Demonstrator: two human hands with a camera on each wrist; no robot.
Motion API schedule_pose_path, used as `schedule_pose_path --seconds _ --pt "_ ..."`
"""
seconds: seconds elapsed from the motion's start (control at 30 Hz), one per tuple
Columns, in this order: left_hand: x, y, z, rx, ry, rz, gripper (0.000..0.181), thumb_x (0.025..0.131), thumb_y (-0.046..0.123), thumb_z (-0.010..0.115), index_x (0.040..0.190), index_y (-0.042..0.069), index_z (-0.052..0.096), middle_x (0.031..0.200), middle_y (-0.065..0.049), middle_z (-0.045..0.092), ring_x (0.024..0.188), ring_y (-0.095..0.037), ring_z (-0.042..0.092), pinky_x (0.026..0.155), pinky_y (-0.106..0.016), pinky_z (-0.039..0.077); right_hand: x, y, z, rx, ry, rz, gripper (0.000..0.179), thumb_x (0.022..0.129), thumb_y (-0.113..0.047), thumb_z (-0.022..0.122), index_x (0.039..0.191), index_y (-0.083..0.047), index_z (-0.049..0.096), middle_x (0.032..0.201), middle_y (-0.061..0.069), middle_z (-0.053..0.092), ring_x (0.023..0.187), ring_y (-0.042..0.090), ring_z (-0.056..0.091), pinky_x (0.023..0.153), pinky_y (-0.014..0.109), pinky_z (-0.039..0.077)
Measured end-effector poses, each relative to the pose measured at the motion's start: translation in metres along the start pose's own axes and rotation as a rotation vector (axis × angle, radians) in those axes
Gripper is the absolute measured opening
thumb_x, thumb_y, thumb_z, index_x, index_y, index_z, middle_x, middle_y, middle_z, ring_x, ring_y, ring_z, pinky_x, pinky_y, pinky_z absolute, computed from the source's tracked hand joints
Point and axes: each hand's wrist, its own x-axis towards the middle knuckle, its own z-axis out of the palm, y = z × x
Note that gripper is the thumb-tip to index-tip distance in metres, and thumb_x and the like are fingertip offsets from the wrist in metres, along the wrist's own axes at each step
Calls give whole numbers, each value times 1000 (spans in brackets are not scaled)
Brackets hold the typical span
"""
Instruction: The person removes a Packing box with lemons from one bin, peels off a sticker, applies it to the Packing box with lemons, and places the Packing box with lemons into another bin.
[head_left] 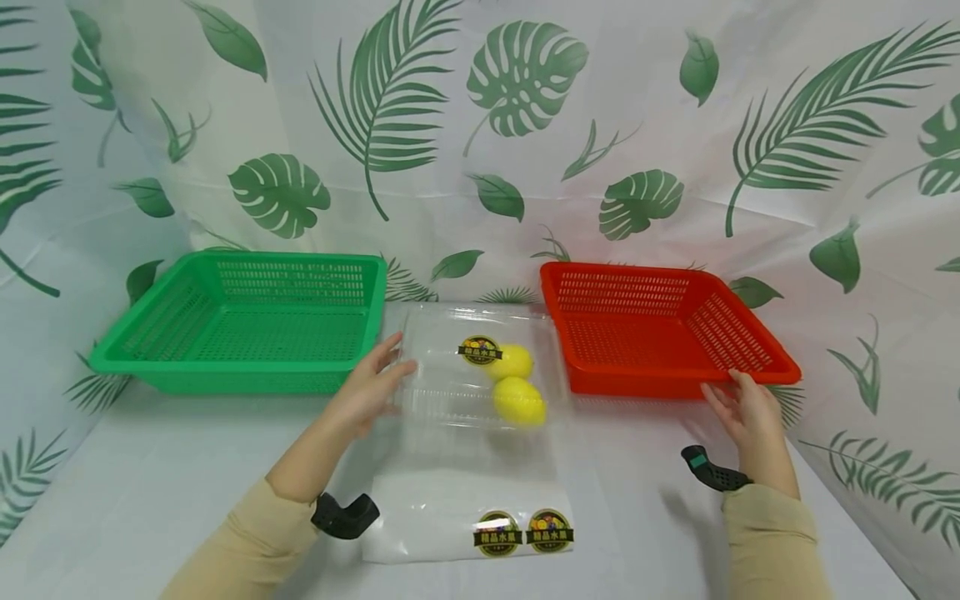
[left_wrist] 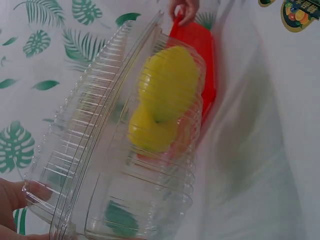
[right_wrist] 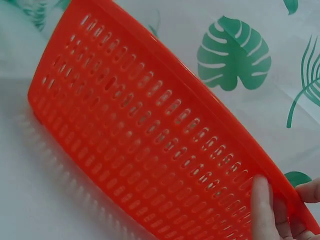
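A clear plastic clamshell box [head_left: 442, 400] with a black-and-gold label [head_left: 480, 351] on its lid is at the middle. Two yellow lemons [left_wrist: 169, 82] lie inside it, toward its right end. My left hand [head_left: 367, 387] grips the box by its left end, thumb and fingers at the edge; in the left wrist view the box appears closed. On the right, my right hand [head_left: 750, 412] holds the red basket [head_left: 630, 382] by the rim near its front right corner. The right wrist view shows fingers [right_wrist: 262, 210] against the basket's slotted wall.
To the left stands a green basket [head_left: 240, 379]. A clear sheet [head_left: 427, 533] lies on the white table in front of the box, bearing two round fruit labels [head_left: 498, 534] at its near edge. Behind everything hangs a leaf-patterned cloth [head_left: 420, 233].
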Motion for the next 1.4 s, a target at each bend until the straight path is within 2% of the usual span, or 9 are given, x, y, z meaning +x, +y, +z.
schedule_pose_path --seconds 0.1,0.17,0.3,0.4,0.5,0.6,0.8,1.17,1.4 --pt "0 8 1 13 -15 -9 60 95 17 48 147 17 16 150 -15 14 129 -43 25 92 -59 37 3 0 -3 51 -38 -12 76 78 -22 73 134 -37 25 128 -9 35 119 16 41 86 39 48" --pt "1 13 2 25 -21 -14 60 95 18 47 147 17 16 150 -15 14 128 -43 25 93 -58 37 -1 -1 -1 54 -31 -1 76 79 -22 73 134 -38 23 124 -9 38 115 15 45 86 38 48" --pt "2 21 3 34 -26 -15 61 96 19 47 147 18 15 150 -15 13 128 -44 26 92 -57 38 -27 -6 17 140 -6 82 72 84 -17 67 135 -40 22 118 -8 39 108 16 49 86 39 48" --pt "4 26 5 25 -32 -14 61 95 18 48 147 18 16 150 -15 13 128 -45 25 91 -56 39 -53 -9 33 209 6 116 71 86 -13 64 136 -39 21 116 -6 37 107 17 49 85 40 48" --pt "6 31 7 10 -45 -10 60 95 17 48 147 18 16 150 -15 13 129 -45 24 92 -56 39 -71 -10 43 213 -1 133 72 86 -13 63 136 -40 18 114 -7 37 104 16 50 83 39 50" --pt "10 38 12 -3 -51 -11 60 95 17 48 147 18 17 150 -14 13 129 -44 24 93 -56 38 -80 -12 48 222 -19 168 74 87 -12 62 135 -42 15 112 -7 36 99 16 51 85 38 49" --pt "19 49 22 -12 -43 -26 60 95 19 49 147 21 18 150 -12 15 129 -43 26 92 -54 40 -81 -13 49 244 -33 197 70 87 -12 63 131 -42 18 109 -4 40 87 20 57 86 38 48" --pt "38 59 39 -7 -18 -10 60 94 18 51 146 24 21 149 -9 20 128 -39 29 93 -53 39 -80 -13 47 247 -46 189 63 87 -13 63 127 -40 23 105 -2 44 86 21 59 88 38 47" --pt "52 65 57 -19 -3 21 59 92 17 52 145 23 25 146 -10 25 129 -35 30 94 -56 37 -80 -12 46 226 -50 183 64 86 -13 64 127 -40 22 106 -3 42 87 20 59 87 38 47"
